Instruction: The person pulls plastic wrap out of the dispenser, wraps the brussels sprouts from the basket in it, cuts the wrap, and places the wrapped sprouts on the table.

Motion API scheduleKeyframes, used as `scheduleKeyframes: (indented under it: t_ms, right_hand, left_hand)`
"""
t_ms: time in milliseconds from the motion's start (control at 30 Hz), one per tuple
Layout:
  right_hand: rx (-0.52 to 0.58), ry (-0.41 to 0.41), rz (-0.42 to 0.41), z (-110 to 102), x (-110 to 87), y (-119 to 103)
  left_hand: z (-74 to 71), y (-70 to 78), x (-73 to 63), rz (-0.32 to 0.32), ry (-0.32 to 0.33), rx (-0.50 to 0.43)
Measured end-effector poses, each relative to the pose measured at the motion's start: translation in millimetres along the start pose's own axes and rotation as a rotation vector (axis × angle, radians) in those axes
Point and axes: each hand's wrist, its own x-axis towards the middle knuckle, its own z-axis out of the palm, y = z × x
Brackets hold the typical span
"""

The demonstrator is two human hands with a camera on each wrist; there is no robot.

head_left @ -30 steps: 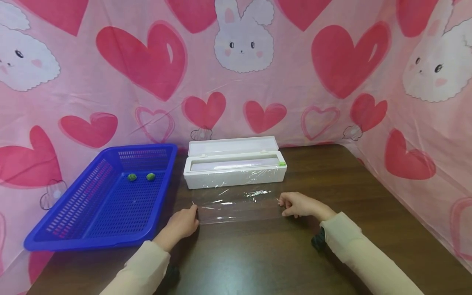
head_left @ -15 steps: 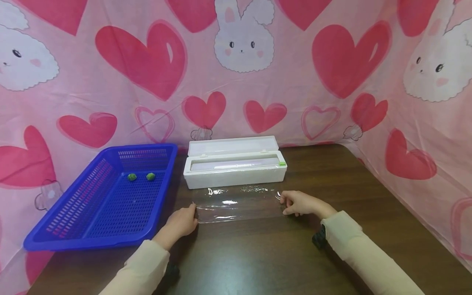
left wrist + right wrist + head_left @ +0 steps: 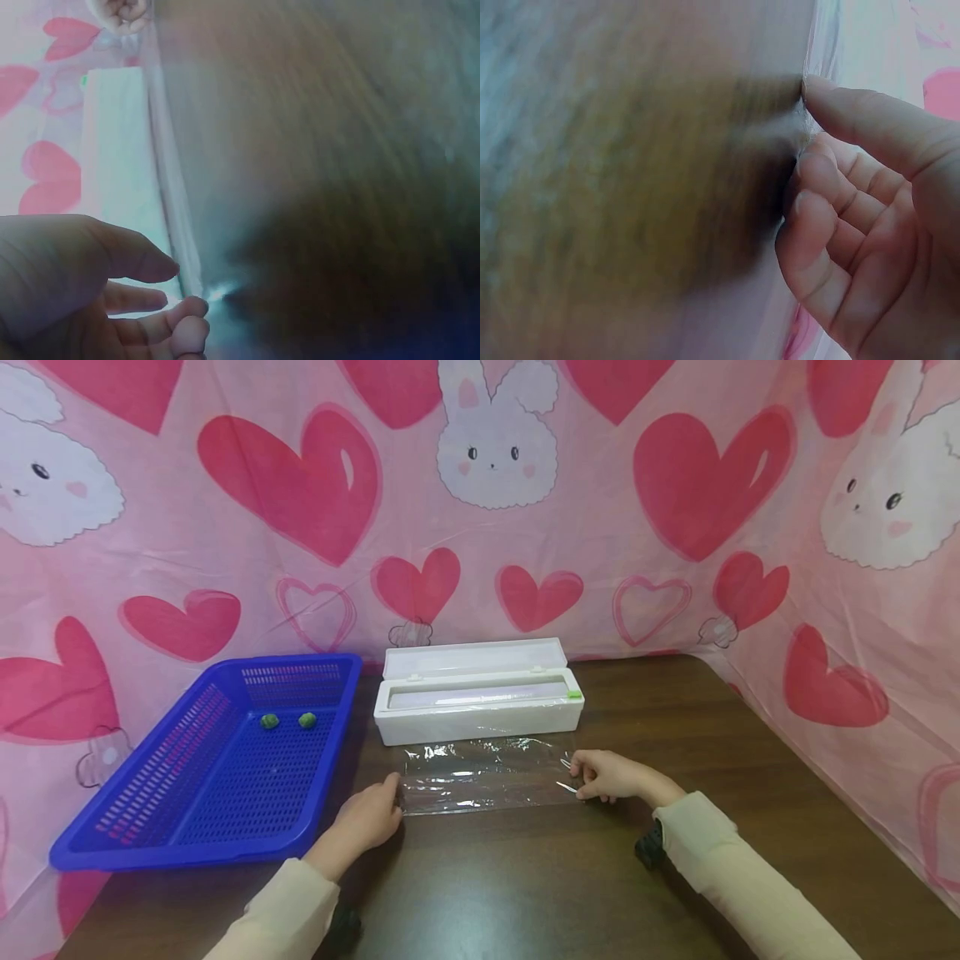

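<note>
A clear sheet of plastic wrap (image 3: 487, 781) stretches from the front of a white wrap dispenser box (image 3: 480, 720), creased and glossy above the table. At its left side my left hand (image 3: 367, 817) holds the edge by the fingertips, and the thumb and fingers (image 3: 191, 334) stand slightly apart along it. My right hand (image 3: 611, 775) grips the opposite side, its thumb and curled fingers (image 3: 814, 225) at the film's edge. The box's lid (image 3: 476, 658) is tipped back, showing the roll (image 3: 472, 693) inside. How firmly each fingertip pinches the thin film is hard to see.
To the left stands a blue plastic basket (image 3: 315, 797) with two small green round items (image 3: 269, 721) in it. Brown wooden tabletop (image 3: 480, 885) lies before the box. A pink heart-patterned sheet (image 3: 480, 539) hangs behind and at the sides.
The wrap's reflections and creases have shifted, with a white fold now showing by the right thumb. Both hands stay nearly in place; the box and basket are unmoved.
</note>
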Motion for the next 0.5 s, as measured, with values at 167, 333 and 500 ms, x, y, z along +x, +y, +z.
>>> scheduleKeyframes:
  t_ms: [167, 333, 500]
  right_hand:
    - [0.017, -0.003, 0.008, -1, 0.7, 0]
    - [0.05, -0.018, 0.009, -1, -0.6, -1]
    - [0.057, -0.026, 0.025, -1, -0.6, -1]
  left_hand:
    - [-2.1, 4.9, -2.8, 0.058, 0.053, -0.037]
    - [-9.3, 14.3, -5.4, 0.088, 0.043, -0.152]
    - [-24.4, 26.6, -9.8, 0.13, 0.024, -0.263]
